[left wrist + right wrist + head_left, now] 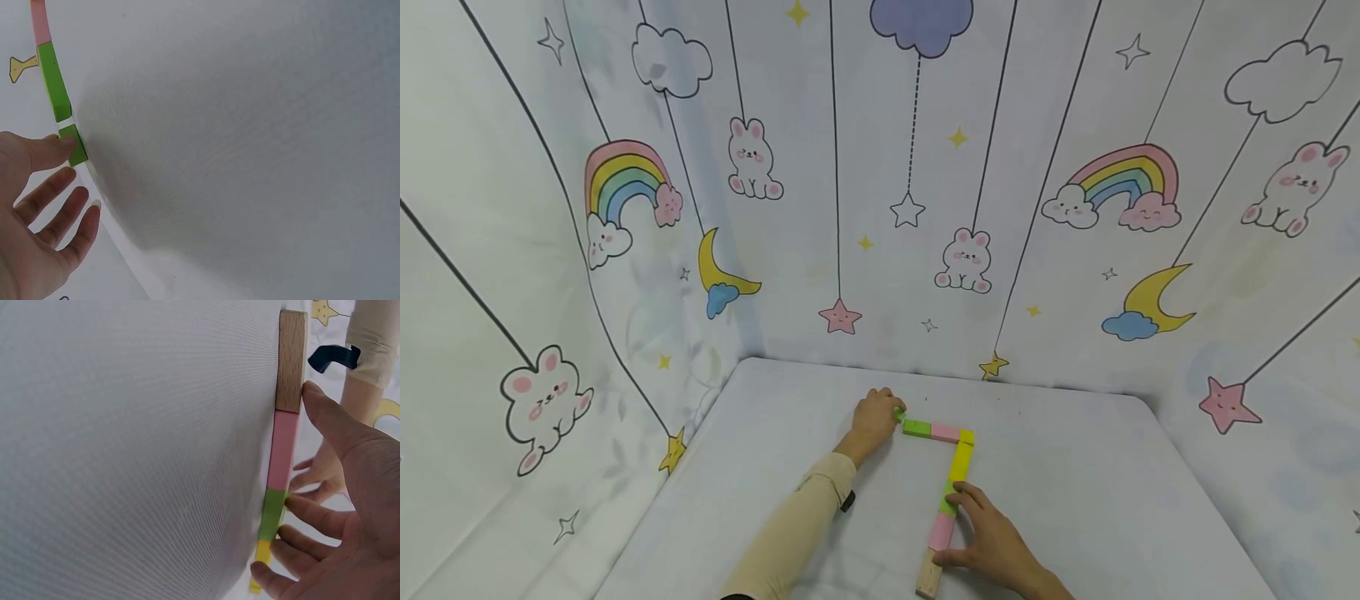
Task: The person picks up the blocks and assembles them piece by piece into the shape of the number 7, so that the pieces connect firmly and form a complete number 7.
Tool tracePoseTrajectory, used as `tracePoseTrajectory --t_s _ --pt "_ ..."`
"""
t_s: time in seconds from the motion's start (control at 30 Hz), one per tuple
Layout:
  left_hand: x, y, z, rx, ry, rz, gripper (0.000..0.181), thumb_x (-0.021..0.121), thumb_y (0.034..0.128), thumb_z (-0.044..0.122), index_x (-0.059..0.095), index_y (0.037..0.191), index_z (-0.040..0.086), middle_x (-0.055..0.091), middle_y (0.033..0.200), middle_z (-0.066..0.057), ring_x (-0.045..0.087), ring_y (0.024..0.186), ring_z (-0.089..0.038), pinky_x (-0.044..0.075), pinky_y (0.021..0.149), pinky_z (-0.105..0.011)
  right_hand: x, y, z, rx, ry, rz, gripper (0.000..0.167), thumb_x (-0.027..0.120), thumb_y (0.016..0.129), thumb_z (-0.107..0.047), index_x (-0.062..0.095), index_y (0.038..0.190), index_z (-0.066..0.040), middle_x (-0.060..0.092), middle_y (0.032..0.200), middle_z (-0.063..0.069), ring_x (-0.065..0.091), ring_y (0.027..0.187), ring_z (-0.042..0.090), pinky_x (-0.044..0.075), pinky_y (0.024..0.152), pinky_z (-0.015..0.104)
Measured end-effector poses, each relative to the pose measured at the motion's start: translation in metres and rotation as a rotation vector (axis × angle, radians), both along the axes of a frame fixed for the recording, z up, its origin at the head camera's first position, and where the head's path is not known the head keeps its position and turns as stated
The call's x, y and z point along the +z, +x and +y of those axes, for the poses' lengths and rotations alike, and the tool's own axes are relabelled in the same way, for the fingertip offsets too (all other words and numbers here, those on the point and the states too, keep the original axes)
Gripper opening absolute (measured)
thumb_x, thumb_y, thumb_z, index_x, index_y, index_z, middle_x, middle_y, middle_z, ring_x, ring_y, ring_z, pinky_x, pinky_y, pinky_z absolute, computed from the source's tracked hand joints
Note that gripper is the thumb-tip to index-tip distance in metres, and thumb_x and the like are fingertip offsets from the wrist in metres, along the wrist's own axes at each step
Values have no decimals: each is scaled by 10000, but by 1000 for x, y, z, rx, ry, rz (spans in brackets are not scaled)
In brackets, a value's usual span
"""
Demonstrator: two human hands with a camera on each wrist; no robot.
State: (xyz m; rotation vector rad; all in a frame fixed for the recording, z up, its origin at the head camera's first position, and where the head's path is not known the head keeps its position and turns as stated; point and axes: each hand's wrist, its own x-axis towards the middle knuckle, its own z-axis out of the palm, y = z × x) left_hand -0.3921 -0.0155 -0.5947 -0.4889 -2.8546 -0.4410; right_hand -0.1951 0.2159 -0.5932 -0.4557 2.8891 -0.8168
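Observation:
My left hand [874, 419] pinches a small green block [77, 147] between thumb and forefinger; the other fingers are spread. That block stands a narrow gap away from the end of a longer green block [917, 428]. From there a pink block [945, 432] leads to a yellow block [966, 437] at the corner. A second leg runs toward me: a long yellow block [961, 462], a green block [272, 514], a pink block [942, 531] and a plain wooden block [290, 361]. My right hand [996, 537] rests along this leg, thumb at the wooden block, fingertips by the green and yellow blocks.
The blocks lie on a white table [1075, 492]. White cloth walls [805, 167] printed with rabbits, clouds, rainbows and stars rise behind it and at both sides. A dark strap piece [334, 357] hangs at the left sleeve.

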Motion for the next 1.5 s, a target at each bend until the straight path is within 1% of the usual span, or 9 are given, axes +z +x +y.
tracePoseTrajectory --t_s 0.17,0.3,0.4,0.57,0.8,0.97,1.1,1.33,1.5 --pt "0 1 -2 14 23 -25 269 779 910 109 806 1142 243 681 1188 -28 620 1028 -255 561 806 -428 0 0 0 4 -10 1 982 834 645 -744 584 1385 -150 422 1583 124 523 1365 385 475 1029 607" --pt "2 4 -3 13 49 -42 273 782 893 89 811 1129 223 675 1170 -36 618 1012 -258 558 794 -427 1 1 -1 2 -10 0 980 842 641 -737 587 1379 -145 424 1581 126 525 1363 387 473 1031 609" --pt "5 7 -3 5 59 -52 276 778 891 77 814 1129 213 674 1165 -41 622 1002 -260 562 783 -418 2 2 -1 -3 -6 -5 979 849 636 -732 588 1373 -145 425 1581 123 527 1360 382 470 1035 609" --pt "9 11 -4 1 48 -66 278 768 897 74 815 1133 211 676 1172 -41 633 1002 -254 568 776 -396 4 1 -2 -6 1 -21 975 857 634 -723 590 1368 -140 425 1577 127 527 1353 384 465 1034 620" --pt "17 17 -5 -4 51 -94 293 779 888 66 814 1143 205 672 1157 -30 652 1007 -247 574 775 -366 4 1 -2 -9 -1 -14 982 858 630 -723 590 1371 -136 431 1570 124 538 1346 372 473 1035 601" --pt "17 18 -6 -7 63 -95 287 804 865 61 821 1120 192 682 1133 -33 668 997 -252 580 775 -372 5 1 -2 -13 4 -31 991 858 626 -726 592 1372 -131 430 1570 131 536 1345 385 469 1034 611" --pt "16 17 -7 1 51 -104 287 796 873 65 822 1126 199 688 1143 -34 664 1018 -248 577 802 -373 4 0 -3 -17 4 -40 986 862 621 -725 594 1367 -139 429 1571 127 528 1354 386 462 1041 615" --pt "15 15 -6 13 51 -93 294 800 836 36 836 1079 197 703 1070 -21 664 1000 -244 575 789 -369 5 1 -3 -19 10 -31 987 860 617 -731 595 1367 -146 432 1569 116 534 1350 373 472 1035 604" --pt "13 15 -5 16 58 -97 300 800 832 38 837 1081 199 698 1070 -16 649 1000 -241 567 787 -367 6 1 -3 -24 15 -30 981 865 616 -725 596 1363 -148 434 1569 118 532 1351 374 471 1036 605"
